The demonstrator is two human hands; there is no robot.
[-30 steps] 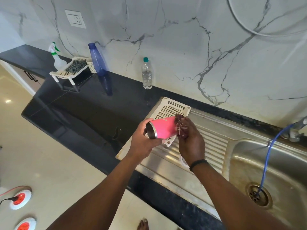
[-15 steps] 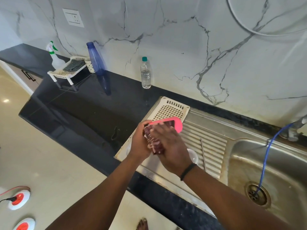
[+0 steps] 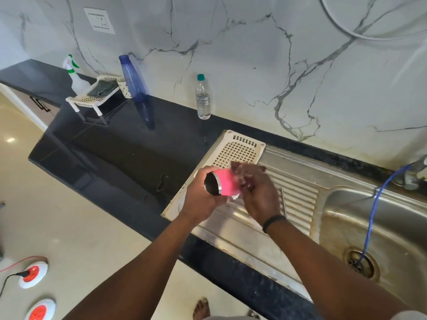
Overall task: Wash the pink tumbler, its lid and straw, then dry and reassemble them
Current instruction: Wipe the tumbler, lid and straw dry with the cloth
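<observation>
The black tabletop [image 3: 120,146] and the steel sink [image 3: 381,227] with its ribbed drainboard [image 3: 298,192] take up most of the scene. No running water is seen at the basin, where only a blue hose [image 3: 372,218] hangs toward the drain. A white perforated tray [image 3: 238,146] is laid on the far end of the drainboard.

Above the drainboard the pink tumbler [image 3: 225,184] is held on its side, its open steel-rimmed mouth turned toward the camera. It is grasped around the mouth end by the left hand [image 3: 201,195]. A dark reddish cloth or scrubber [image 3: 242,174], blurred in the frame, is clenched in the grip of the right hand [image 3: 260,195] and pressed against the tumbler's base end.

The tumbler's outside is judged to be under scrubbing or wiping; which of the two cannot be told. A thin metal rod [image 3: 283,202] lying on the drainboard ribs may be the straw. A pale round edge [image 3: 181,204] is glimpsed beneath the left hand; it may be the lid, though this is uncertain. Reassembly is plainly not yet done.
</observation>
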